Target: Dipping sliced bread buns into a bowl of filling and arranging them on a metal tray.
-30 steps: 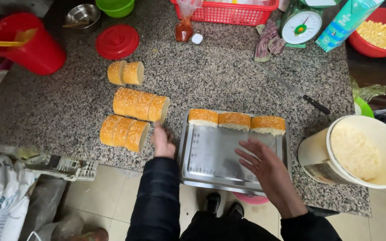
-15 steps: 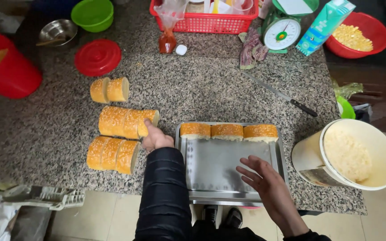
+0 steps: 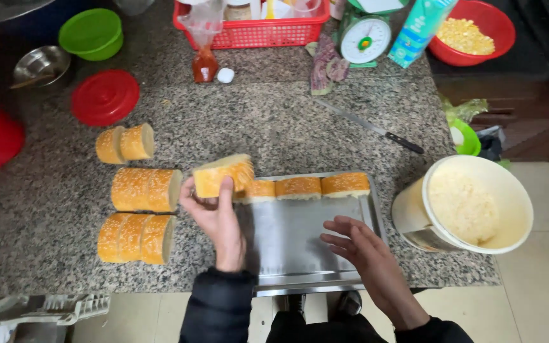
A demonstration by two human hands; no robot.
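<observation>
While the left hand [image 3: 214,216] grips a crusted bread slice [image 3: 223,176] above the desk [image 3: 287,133] just left of the steel tray [image 3: 306,241], the right hand [image 3: 363,251] hovers open and empty over the tray's bare near part, three slices [image 3: 306,187] lining its far edge.

A speckled grey granite counter [image 3: 287,133] fills most of the room in sight, its front edge running straight above a floor of pale beige tiles [image 3: 541,298] with thin darker joints. To the right of the counter stands dark wooden furniture [image 3: 528,127], its shape hard to make out. The light is even and soft, throwing only faint shadows on the stone. No wall or window shows from here.
</observation>
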